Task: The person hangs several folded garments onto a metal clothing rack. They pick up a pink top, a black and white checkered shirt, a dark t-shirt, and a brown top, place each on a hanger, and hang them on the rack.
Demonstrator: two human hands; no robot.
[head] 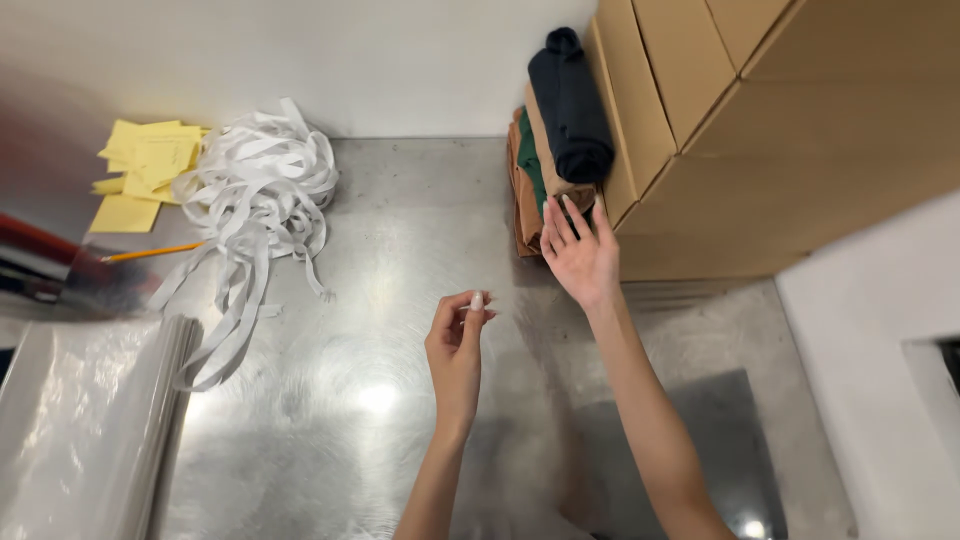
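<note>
Head view, and closest in, the left hand [458,345] hovers over the steel table [400,440], fingertips pinched on a small white piece [477,300] I can't make out further. Up at 1 o'clock from it, the right hand [580,250] is spread, fingers loose, grasping nothing, tips reaching the near end of the rolled garments [545,170] wedged against the cardboard boxes [720,130]. Those rolls, dark navy on top with tan, green and rust-brown beside it, run long axis 6 to 12, near ends pointing at the person. My worry: tug 1 roll and its neighbours may slide out or unroll, packed as they are. Far off at 10 o'clock, tangled white strips [262,190] and yellow paper slips [145,165].
</note>
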